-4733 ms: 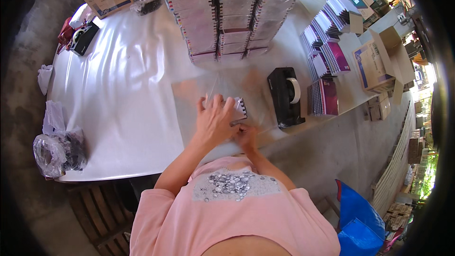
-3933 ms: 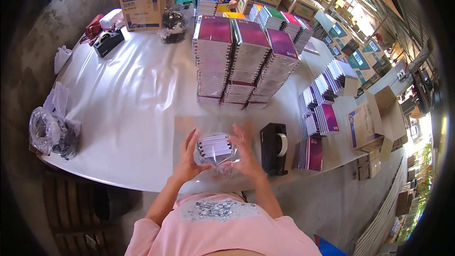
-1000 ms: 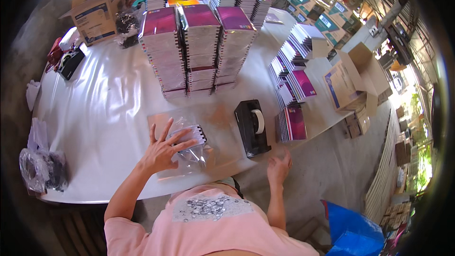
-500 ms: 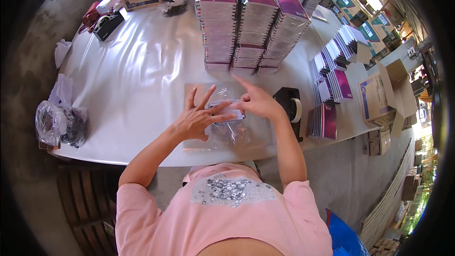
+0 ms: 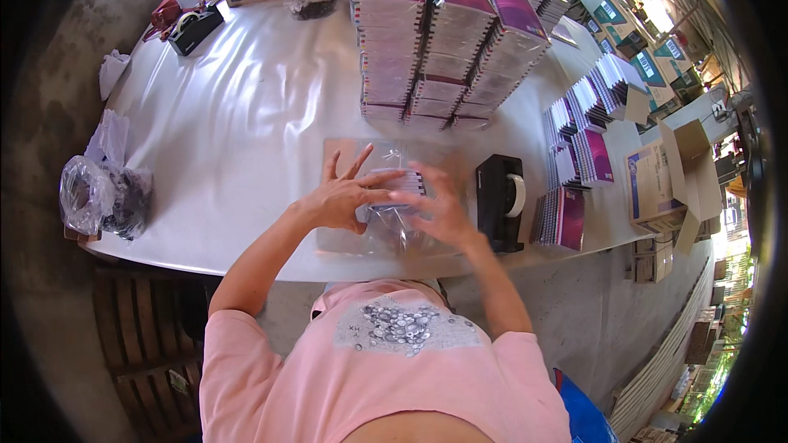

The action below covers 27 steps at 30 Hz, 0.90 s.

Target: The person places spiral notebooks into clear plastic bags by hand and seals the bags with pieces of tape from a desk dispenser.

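In front of me a small bundle with white edges and dark marks (image 5: 409, 184) stands on a clear plastic sheet (image 5: 338, 239), partly hidden by my fingers. My left hand (image 5: 343, 199) reaches over it from the left with its fingers spread, some of them lying across its top. From the right my right hand (image 5: 444, 212) is at the bundle's side, slightly blurred, fingers apart and their tips near those of the left. Nothing shows gripped in either hand. A black tape dispenser (image 5: 497, 203) with a pale roll stands just right of my right hand.
Tall stacks of purple-covered spiral notebooks (image 5: 390, 49) rise behind my hands. More notebooks (image 5: 561, 217) stand at the right, beside an open carton (image 5: 652, 180). A second tape dispenser (image 5: 197, 29) is at the far left; a plastic-wrapped black bundle (image 5: 130, 201) lies at the left edge.
My right hand has gone from a pointing shape, index finger stretched forward, to spread fingers at the bundle's right side. My left hand stays over the bundle. The view has shifted slightly.
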Tool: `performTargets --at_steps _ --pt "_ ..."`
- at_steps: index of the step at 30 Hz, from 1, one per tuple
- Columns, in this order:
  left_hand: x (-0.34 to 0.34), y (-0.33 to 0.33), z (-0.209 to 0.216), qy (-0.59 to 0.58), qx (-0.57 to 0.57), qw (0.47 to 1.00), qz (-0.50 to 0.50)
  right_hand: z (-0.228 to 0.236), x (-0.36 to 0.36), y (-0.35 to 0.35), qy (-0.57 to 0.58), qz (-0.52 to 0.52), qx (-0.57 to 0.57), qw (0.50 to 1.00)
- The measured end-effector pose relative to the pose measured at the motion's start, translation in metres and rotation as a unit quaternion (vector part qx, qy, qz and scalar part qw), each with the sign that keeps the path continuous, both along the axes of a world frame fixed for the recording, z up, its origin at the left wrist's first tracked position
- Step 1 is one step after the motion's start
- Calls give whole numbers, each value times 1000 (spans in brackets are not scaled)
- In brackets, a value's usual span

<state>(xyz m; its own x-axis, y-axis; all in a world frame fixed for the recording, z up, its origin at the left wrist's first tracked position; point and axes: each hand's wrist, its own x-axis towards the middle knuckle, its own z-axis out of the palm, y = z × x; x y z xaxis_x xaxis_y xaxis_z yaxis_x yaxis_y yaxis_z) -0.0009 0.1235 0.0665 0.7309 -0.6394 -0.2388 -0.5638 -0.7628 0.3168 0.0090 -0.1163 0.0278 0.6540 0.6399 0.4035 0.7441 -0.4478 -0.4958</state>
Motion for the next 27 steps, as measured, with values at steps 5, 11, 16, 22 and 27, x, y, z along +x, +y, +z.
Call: performTargets --at_steps 5,11,16,22,27 --pt "1 -3 -11 7 -100 994 45 -1 3 19 28 -6 230 973" --pt "6 -22 -54 -51 -383 915 116 13 15 10 263 -124 461 839" --pt "24 -30 -50 -108 -542 811 194 -3 5 25 298 -40 206 931" --pt "30 -31 -42 -47 -468 830 299 -13 23 37 357 -141 266 884" --pt "23 -25 -58 29 -635 709 305 -8 27 40 390 -139 279 866"
